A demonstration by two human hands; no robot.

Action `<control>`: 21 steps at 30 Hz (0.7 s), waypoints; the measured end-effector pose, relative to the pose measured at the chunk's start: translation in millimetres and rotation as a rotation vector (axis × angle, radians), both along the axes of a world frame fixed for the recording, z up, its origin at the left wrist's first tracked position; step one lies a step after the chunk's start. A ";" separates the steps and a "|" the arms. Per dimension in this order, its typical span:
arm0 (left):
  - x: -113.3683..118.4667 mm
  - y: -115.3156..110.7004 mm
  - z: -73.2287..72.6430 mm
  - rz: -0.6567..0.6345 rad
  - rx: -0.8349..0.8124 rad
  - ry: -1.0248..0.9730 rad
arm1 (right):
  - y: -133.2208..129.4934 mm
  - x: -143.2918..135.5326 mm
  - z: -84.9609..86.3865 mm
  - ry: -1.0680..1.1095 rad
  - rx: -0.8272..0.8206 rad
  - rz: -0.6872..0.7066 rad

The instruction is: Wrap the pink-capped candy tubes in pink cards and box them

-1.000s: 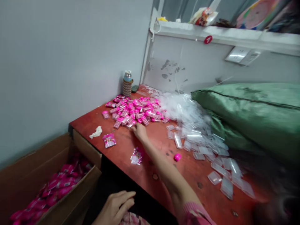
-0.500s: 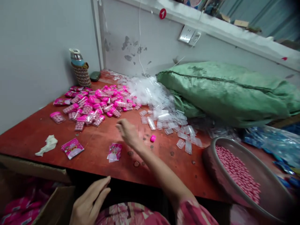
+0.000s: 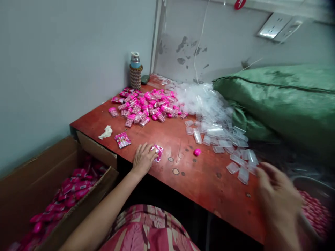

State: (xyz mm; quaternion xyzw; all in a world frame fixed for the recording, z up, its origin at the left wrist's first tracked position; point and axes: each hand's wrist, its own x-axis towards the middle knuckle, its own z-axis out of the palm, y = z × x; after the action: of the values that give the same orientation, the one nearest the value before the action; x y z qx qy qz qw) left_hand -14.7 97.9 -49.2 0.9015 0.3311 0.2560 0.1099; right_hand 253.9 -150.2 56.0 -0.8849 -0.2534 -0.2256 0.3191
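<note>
My left hand (image 3: 143,159) lies palm down near the front edge of the red table (image 3: 180,139), fingers stretched out. Its fingertips touch a small flat pink printed packet (image 3: 158,153). At the right, my right hand (image 3: 281,195) is blurred, with fingers bent, beside the nearest clear plastic containers (image 3: 243,174). Whether it grips one I cannot make out. A pink cap (image 3: 197,152) lies alone between the hands. Another pink packet (image 3: 122,139) rests left of my left hand. Behind are heaped bottles (image 3: 138,116) with pink caps and pink beads or candies inside.
A carton (image 3: 60,150) of pink packets stands left below the table. A bowl (image 3: 314,183) of pink balls sits at right, partly behind my right hand. A green sack (image 3: 277,94), a flask (image 3: 135,71) and a crumpled white scrap (image 3: 106,132) are also around.
My right hand has swung from the table's middle to the containers at right. My left hand has come up from below the edge onto the packet. The view has turned left.
</note>
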 end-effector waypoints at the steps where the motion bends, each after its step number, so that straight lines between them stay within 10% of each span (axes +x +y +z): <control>1: 1.2 -0.6 -2.2 0.016 0.003 -0.002 | 18.6 -17.9 -6.0 0.112 0.014 0.091; 6: 0.1 -3.3 -5.8 0.022 -0.031 -0.078 | 106.7 -100.5 -40.7 0.620 0.089 0.600; 12: -3.3 -7.0 3.8 -0.011 -0.218 -0.358 | 172.2 -143.7 -72.8 1.199 0.415 0.856; 21: -7.8 -7.4 32.3 -0.004 -1.289 -0.730 | 193.5 -127.4 -56.3 1.423 0.360 0.906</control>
State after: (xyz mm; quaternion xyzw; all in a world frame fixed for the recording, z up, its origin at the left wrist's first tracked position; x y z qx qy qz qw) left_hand -22.5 90.5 -17.0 0.5161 0.3566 0.2943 0.7210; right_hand 126.5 43.3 -0.3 -0.5652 -0.2819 0.4949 0.5968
